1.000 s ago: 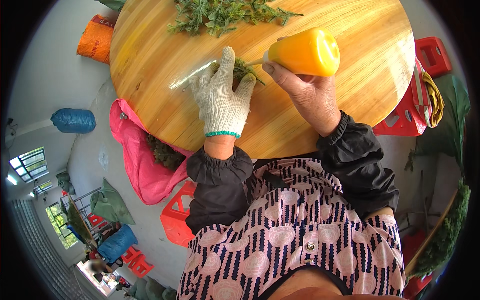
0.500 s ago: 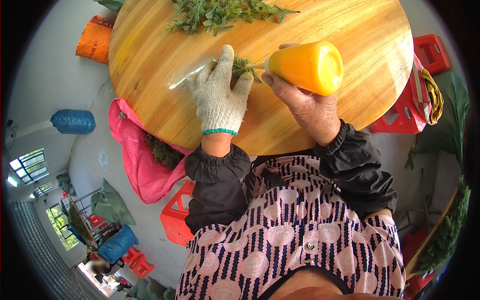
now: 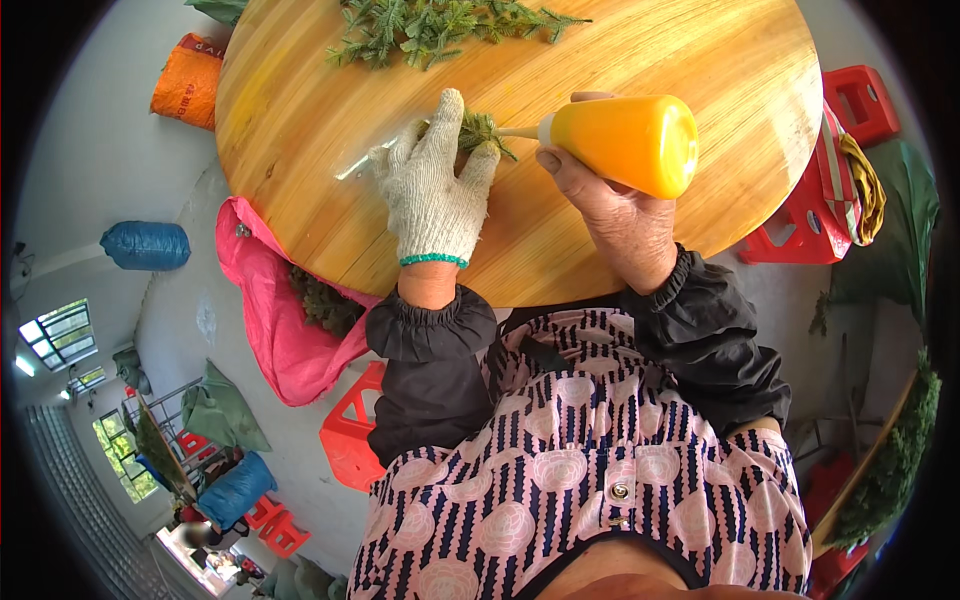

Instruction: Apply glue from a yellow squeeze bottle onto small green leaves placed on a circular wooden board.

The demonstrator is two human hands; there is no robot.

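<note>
On the round, pale wooden table, near its front edge: the left hand, in a white knitted work glove with a green cuff band, lies palm down with fingers spread a little, pressing a small sprig of green needle-like foliage against the wood. Sprig shows only past the fingertips; rest hidden under the glove. The right hand, bare, is wrapped around a soft orange plastic squeeze bottle, held sideways. The bottle's thin pale nozzle points left, tip at the sprig, just beside the gloved fingers. A loose heap of the same green sprigs lies at the far side of the table, well apart from the hands. A bright pink plastic bag with dark green material inside hangs off the table's left front edge. Red plastic stools stand to the right, beside the table.
</note>
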